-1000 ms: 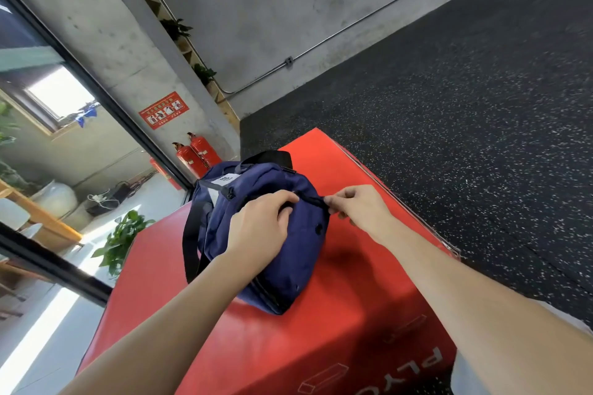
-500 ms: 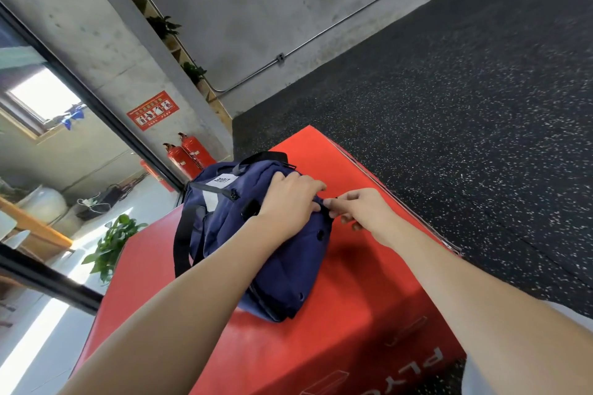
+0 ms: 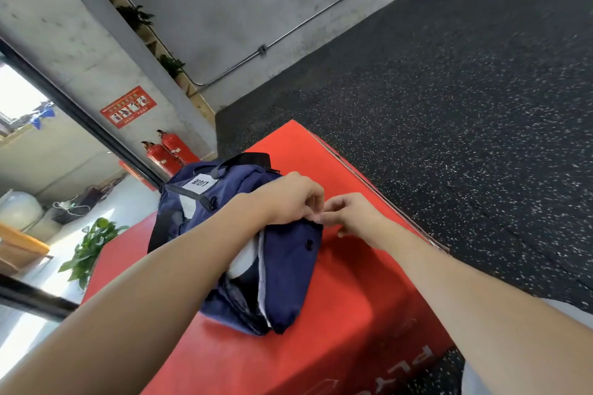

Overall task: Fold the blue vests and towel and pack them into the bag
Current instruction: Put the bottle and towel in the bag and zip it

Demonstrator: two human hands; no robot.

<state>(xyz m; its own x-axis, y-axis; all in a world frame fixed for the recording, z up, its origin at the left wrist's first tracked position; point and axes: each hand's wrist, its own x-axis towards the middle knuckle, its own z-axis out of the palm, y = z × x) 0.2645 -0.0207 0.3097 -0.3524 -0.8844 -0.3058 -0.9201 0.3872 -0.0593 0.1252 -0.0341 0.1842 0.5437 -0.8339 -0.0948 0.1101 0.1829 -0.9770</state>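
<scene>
A navy blue bag [image 3: 285,269] with black straps and a white label lies on the red plyo box [image 3: 349,314]. Its top opening gapes along the near side, and pale fabric [image 3: 244,261] shows inside. My left hand [image 3: 288,199] rests on top of the bag with its fingers curled at the bag's right end. My right hand [image 3: 353,215] meets it there, fingertips pinching the end of the bag at the zipper. The vests and towel are not separately visible.
The red box's right edge drops to the black speckled rubber floor [image 3: 449,106]. Two red fire extinguishers [image 3: 167,154] stand by the concrete wall behind the bag. A glass door and a potted plant [image 3: 93,247] are at the left.
My left hand has slid right along the top of the bag until it meets my right hand at the bag's end. The near side of the opening now gapes and shows pale fabric.
</scene>
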